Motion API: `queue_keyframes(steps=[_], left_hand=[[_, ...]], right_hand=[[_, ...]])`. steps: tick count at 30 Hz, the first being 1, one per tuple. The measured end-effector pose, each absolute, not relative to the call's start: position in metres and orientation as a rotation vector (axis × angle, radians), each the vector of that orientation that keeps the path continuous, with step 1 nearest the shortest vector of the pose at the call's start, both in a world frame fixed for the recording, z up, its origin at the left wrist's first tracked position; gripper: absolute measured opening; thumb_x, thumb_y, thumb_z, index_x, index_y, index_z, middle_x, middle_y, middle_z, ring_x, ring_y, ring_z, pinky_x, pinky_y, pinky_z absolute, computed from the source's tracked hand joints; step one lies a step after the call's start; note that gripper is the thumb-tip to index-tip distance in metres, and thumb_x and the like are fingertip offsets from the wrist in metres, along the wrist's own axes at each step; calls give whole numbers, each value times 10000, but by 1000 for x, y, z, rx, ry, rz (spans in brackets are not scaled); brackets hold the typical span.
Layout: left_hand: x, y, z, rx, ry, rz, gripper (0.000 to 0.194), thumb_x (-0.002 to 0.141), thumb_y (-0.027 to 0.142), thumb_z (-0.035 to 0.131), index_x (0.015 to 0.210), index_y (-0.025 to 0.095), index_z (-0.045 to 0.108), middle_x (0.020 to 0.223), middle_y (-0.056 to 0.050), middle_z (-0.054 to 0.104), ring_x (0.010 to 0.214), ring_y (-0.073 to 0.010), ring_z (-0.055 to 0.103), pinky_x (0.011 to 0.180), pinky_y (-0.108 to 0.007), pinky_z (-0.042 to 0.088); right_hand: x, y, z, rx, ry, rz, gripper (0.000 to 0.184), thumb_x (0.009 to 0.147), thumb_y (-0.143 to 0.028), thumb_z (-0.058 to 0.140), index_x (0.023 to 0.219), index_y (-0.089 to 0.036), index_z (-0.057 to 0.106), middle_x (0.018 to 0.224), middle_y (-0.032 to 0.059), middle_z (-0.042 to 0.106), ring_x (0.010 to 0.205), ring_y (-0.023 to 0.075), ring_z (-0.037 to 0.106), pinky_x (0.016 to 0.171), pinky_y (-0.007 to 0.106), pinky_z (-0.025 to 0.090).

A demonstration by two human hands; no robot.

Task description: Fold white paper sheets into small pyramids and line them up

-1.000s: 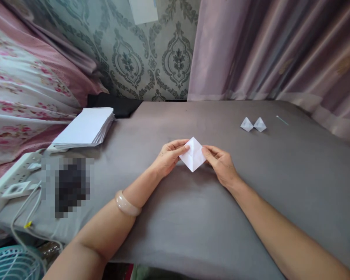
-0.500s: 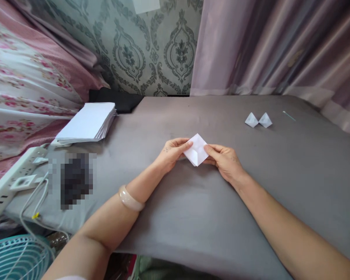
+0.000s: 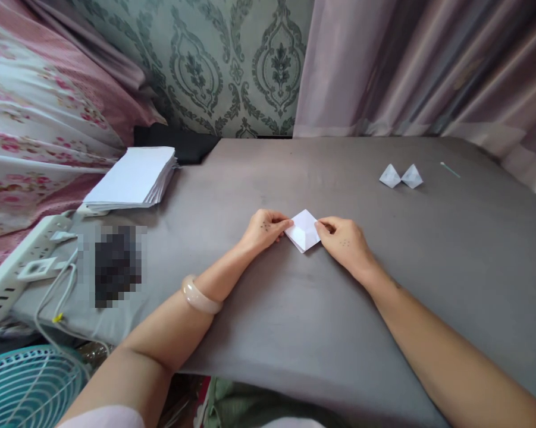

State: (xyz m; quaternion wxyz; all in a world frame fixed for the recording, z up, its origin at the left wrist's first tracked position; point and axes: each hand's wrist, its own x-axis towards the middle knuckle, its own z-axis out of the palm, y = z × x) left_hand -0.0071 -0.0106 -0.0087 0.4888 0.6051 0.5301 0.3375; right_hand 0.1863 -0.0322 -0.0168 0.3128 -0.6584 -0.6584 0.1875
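Note:
A small white folded paper (image 3: 305,232), diamond-shaped with crease lines and layered lower edges, is held between my two hands over the middle of the table. My left hand (image 3: 266,228) pinches its left corner between thumb and fingers. At the opposite corner, my right hand (image 3: 343,241) grips the paper the same way. Two finished-looking white paper pieces (image 3: 390,176) with pointed, diamond-like sides stand at the back right, their corners meeting or nearly so.
A stack of white paper (image 3: 131,178) lies at the back left, near a black cloth (image 3: 178,142). A power strip (image 3: 22,261) with cables runs along the left edge. A cotton swab (image 3: 450,169) lies at the far right. A blue fan (image 3: 31,386) stands below the table.
The folded paper now lies flatter, its creased face turned more upward. My fingers have drawn out toward its side corners. The view has tilted slightly downward.

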Motion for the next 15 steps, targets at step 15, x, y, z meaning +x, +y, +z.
queue_keyframes(steps=[15], left_hand=[[-13, -4, -18, 2153, 1422, 706, 204, 837, 140, 502, 929, 169, 683, 827, -75, 578, 747, -186, 539, 776, -314, 428]], right_hand=[[177, -41, -21, -1753, -1939, 149, 166, 843, -288, 574, 972, -214, 647, 1024, 83, 639, 792, 205, 607, 627, 307, 407]])
